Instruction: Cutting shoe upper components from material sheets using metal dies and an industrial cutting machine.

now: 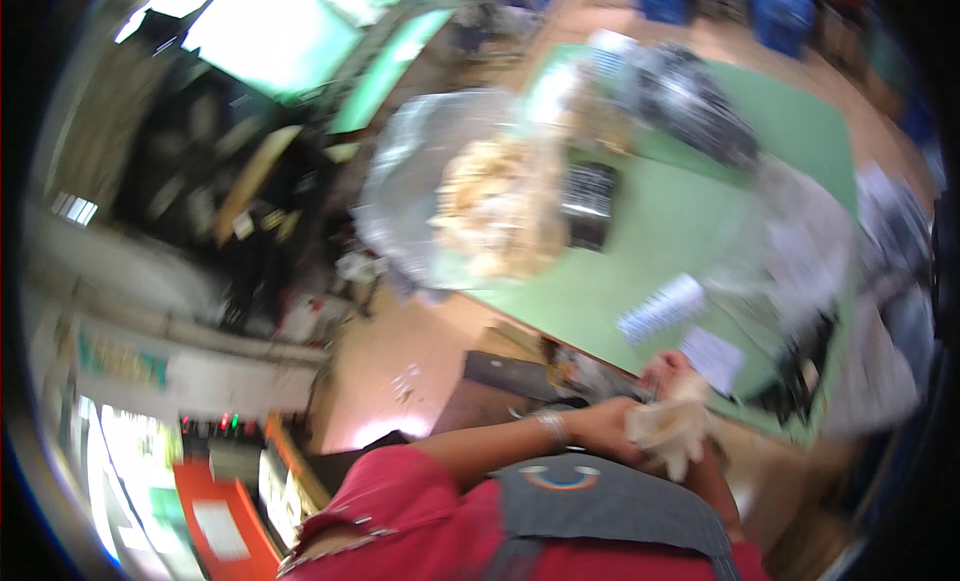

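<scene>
My left hand (605, 428) reaches across my front from the left, a bracelet on its wrist, its fingers closed on a limp cream glove (672, 426). The glove is bunched over the area where my two hands meet, close to the table's front edge. Just beyond it shows part of my right hand (666, 369), reddish and blurred; its fingers are too smeared to read. Beyond my hands on the green table (640, 231) lie a white printed sheet (662, 307) and a small pale paper (712, 359).
A large clear plastic bag (400, 171) with a heap of cream pieces (495, 211) sits at the table's left. Beside it are a black block-shaped pack (590, 203) and a dark plastic-wrapped bundle (695, 101). Clear film (790, 241) and black material (800, 376) lie at right.
</scene>
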Motion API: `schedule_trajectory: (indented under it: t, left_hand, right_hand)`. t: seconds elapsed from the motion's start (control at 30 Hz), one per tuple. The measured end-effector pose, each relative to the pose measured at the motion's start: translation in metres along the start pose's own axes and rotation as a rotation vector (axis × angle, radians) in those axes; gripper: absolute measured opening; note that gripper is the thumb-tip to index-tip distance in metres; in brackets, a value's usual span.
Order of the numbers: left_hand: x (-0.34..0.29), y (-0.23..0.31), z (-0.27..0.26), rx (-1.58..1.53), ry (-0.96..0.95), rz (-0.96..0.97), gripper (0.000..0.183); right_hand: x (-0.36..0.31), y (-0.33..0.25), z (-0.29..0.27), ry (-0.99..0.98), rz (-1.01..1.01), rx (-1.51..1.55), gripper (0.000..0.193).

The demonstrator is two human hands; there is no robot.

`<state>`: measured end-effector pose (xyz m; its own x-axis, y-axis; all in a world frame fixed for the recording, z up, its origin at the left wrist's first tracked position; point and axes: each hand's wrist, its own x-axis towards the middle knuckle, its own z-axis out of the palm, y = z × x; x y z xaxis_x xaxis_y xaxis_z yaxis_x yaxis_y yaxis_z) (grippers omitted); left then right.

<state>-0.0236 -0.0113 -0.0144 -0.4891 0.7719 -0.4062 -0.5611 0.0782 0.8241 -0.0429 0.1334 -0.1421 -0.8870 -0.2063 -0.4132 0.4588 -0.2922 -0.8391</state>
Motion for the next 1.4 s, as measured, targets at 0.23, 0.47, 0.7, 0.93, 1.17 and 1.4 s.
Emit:
schedule_trajectory:
  t: [0.23, 0.47, 0.7, 0.93, 1.17, 1.4]
  left_hand:
    - [-0.025, -0.008, 0.037, -0.074, 0.506, 0.227, 0.040]
    - [-0.075, -0.041, 0.009, 0.579, 0.894, 0.265, 0.032]
    - [-0.135, -0.073, -0.039, 0.866, 0.766, 0.007, 0.022]
    - [-0.246, -0.103, -0.120, 1.006, 0.746, 0.037, 0.025]
    - [-0.304, -0.107, -0.197, 1.192, 0.273, -0.120, 0.036]
    - [-0.299, -0.113, -0.178, 1.054, 0.482, -0.032, 0.089]
  right_hand:
    - [-0.070, -0.053, -0.009, -0.120, -0.465, -0.489, 0.063]
    - [-0.071, -0.097, 0.020, -0.657, 0.432, 0.790, 0.057]
    - [-0.085, -0.083, 0.175, -0.577, 0.099, -0.130, 0.062]
    - [-0.030, -0.043, 0.307, -0.342, 0.295, 0.450, 0.072]
    - [-0.022, -0.018, 0.398, -0.426, 0.245, 0.171, 0.069]
    - [-0.027, -0.020, 0.384, -0.318, 0.094, 0.235, 0.051]
